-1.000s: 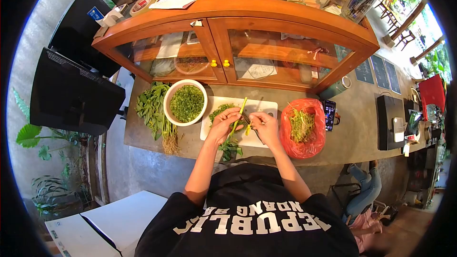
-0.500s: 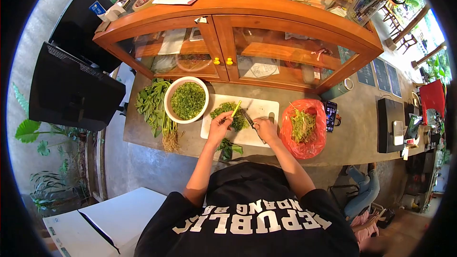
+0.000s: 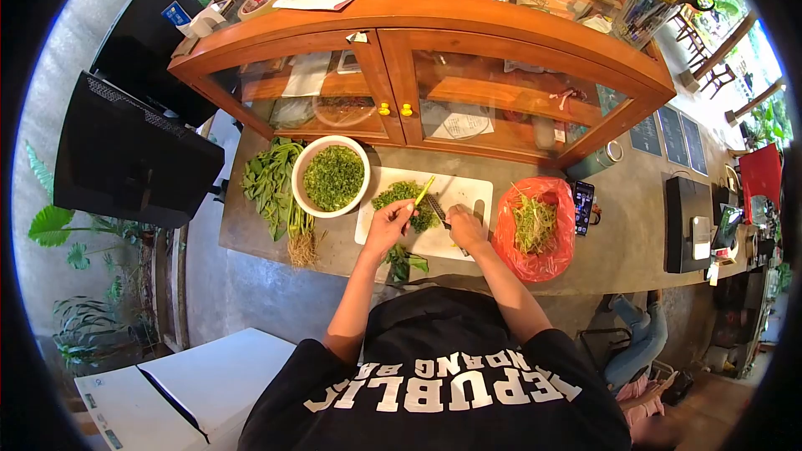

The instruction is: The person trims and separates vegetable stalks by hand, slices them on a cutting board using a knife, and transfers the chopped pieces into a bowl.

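My left hand [image 3: 388,227] pinches a pale green stem [image 3: 425,192], which points up and to the right over the white cutting board [image 3: 474,187]. In my right hand [image 3: 465,228] is a dark-bladed knife [image 3: 436,208], its blade close beside the stem; whether they touch I cannot tell. Chopped greens [image 3: 399,193] lie on the board, partly behind my left hand. To the left stands a white bowl [image 3: 297,190] full of chopped greens [image 3: 333,178]. A few dark leaves [image 3: 406,263] lie at the board's near edge.
Whole leafy greens with roots [image 3: 271,184] lie left of the bowl. A red plastic bag [image 3: 547,270] holding trimmings [image 3: 535,225] sits right of the board, beside a phone [image 3: 583,207]. Behind stands a glass-doored wooden cabinet [image 3: 401,38]. Another person's legs [image 3: 639,338] show at lower right.
My left hand has shifted slightly, and the stem in it leans a little more to the right. My right hand keeps the knife close to it. The whole view has shifted slightly.
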### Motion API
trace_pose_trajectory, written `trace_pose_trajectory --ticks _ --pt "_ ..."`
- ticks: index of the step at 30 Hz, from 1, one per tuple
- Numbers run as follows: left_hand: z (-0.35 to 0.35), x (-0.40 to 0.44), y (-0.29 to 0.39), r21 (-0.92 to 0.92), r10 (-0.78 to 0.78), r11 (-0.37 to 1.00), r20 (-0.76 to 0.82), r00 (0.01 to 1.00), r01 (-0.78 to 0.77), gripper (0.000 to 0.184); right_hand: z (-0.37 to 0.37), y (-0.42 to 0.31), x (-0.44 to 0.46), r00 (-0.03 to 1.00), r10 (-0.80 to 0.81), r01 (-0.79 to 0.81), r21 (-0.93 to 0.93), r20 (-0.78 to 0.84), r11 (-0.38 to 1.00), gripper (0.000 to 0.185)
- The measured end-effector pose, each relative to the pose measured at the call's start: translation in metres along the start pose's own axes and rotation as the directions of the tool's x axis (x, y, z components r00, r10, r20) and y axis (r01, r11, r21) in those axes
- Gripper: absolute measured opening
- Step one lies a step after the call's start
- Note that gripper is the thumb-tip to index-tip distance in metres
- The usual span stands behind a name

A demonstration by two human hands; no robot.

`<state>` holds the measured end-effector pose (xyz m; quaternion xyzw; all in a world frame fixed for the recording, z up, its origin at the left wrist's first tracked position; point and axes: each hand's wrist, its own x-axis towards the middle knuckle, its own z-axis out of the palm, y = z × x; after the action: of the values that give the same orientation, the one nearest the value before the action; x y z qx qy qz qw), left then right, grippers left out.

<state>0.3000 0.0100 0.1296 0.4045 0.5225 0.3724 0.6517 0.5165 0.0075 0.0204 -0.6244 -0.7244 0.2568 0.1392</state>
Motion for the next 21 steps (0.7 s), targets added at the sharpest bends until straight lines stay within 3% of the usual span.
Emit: trace_pose_trajectory --ticks 1,3,4,6,8,11,15,21 --pt "0.001 0.000 0.004 0.000 0.002 1.000 -0.002 1.000 -0.002 0.032 -0.011 -0.006 -0.006 0.999 0.037 -0.037 0.049 -0.008 0.998 0.012" --pt "0.003 0.001 0.011 -0.181 0.008 0.983 0.092 0.996 0.009 0.032 -0.035 -0.014 -0.014 0.997 0.073 -0.072 0.100 -0.009 0.992 0.014" --pt "0.004 0.000 0.015 -0.181 0.003 0.983 0.091 0.996 0.014 0.032 -0.048 -0.014 -0.019 0.991 0.108 -0.094 0.160 -0.079 0.983 0.012" --pt "0.007 -0.001 0.023 -0.301 0.106 0.952 0.177 0.979 -0.049 0.034 -0.073 -0.007 -0.029 0.977 0.157 -0.122 0.221 -0.146 0.968 0.010" --pt "0.016 -0.005 0.036 -0.295 0.098 0.955 0.187 0.977 -0.040 0.034 -0.100 0.005 -0.039 0.909 0.148 -0.014 0.327 -0.390 0.945 0.008" --pt "0.027 -0.008 0.054 -0.285 0.086 0.958 0.222 0.971 -0.020 0.034 -0.144 0.014 -0.057 0.827 0.194 -0.054 0.269 -0.527 0.962 0.007" --pt "0.038 -0.009 0.066 -0.217 0.103 0.975 0.244 0.964 -0.049 0.029 -0.161 0.031 -0.071 0.776 0.231 -0.166 0.164 -0.586 0.972 0.007" --pt "0.035 -0.013 0.079 -0.210 0.195 0.965 0.172 0.966 -0.158 0.025 -0.156 0.030 -0.082 0.789 0.370 -0.370 0.102 -0.491 0.924 0.008"
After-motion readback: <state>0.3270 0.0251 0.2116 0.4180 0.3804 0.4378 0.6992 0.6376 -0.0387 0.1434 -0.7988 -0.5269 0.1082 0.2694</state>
